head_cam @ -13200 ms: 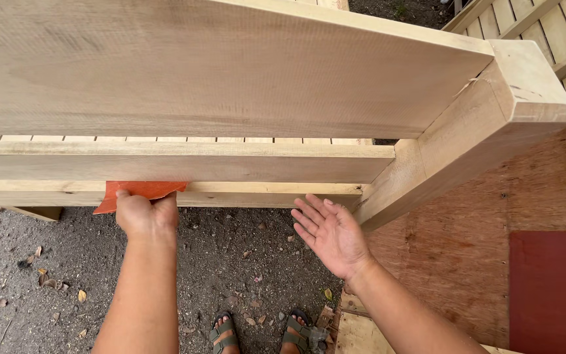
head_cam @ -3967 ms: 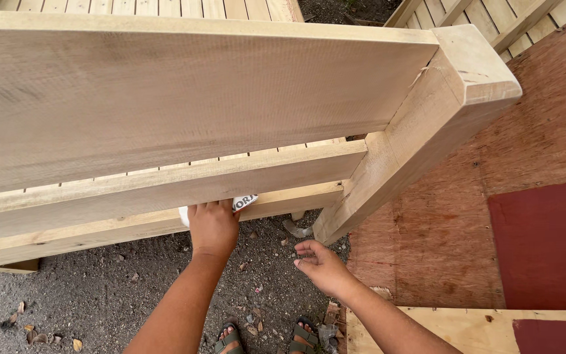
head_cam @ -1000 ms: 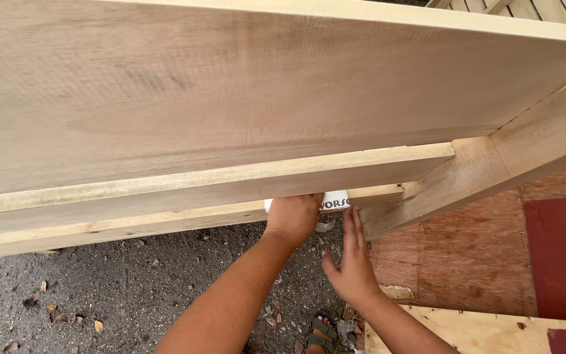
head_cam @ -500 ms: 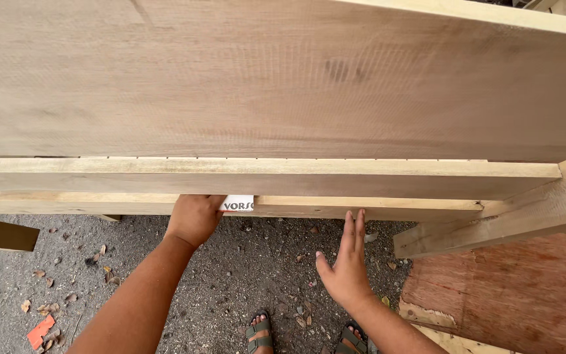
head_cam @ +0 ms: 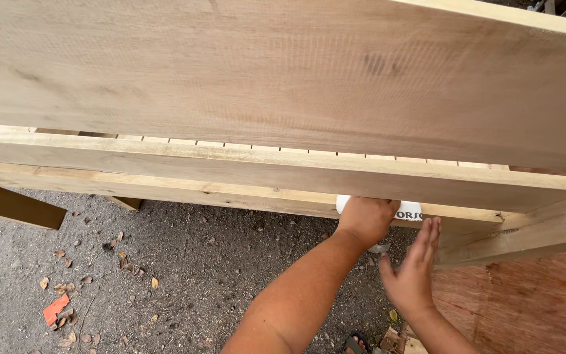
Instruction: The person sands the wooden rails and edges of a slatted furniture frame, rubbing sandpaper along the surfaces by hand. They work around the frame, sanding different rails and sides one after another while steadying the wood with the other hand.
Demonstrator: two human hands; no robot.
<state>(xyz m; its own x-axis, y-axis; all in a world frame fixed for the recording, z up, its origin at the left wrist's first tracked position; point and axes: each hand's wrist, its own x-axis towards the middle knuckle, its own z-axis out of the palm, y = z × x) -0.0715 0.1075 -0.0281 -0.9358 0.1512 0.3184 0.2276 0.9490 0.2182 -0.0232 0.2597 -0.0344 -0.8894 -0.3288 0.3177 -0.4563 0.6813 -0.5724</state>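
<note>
My left hand (head_cam: 366, 219), gripping the sandpaper (head_cam: 409, 211), has moved right along the rail (head_cam: 217, 191); right hand (head_cam: 412, 275) hovers open below it.

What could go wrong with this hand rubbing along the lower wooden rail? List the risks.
1. The left hand presses a white-backed sheet of sandpaper against the rough edge of the pale lower wooden rail; bare fingers may catch splinters.
2. The open right hand hovers close beside it, and a stroke that way could strike it.
3. The wide upper plank overhangs the rail and may bump the knuckles.
</note>
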